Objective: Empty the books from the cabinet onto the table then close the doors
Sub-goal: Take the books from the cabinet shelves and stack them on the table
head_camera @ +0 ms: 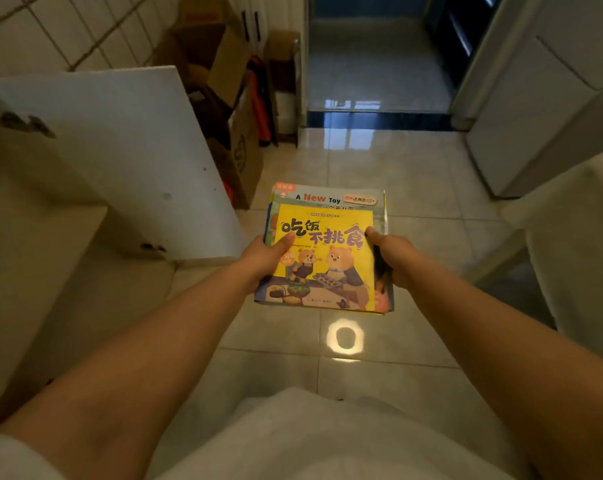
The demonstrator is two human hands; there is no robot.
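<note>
A stack of children's books [327, 251] hangs in the air over the tiled floor, held flat between both hands. The top one is yellow with two cartoon bears; under it a cover reading "A New Toy" sticks out at the far end. My left hand [263, 259] grips the stack's left edge with the thumb on top. My right hand [393, 254] grips the right edge the same way. The cabinet's white door [126, 161] stands swung open at the left, hinges showing on its inner face. The cabinet's inside is out of view.
Cardboard boxes [220, 81] and a red object are piled behind the open door. A white cloth-covered surface [577, 230] shows at the right edge. A white appliance stands at the far right, and a doorway with a dark sill lies ahead.
</note>
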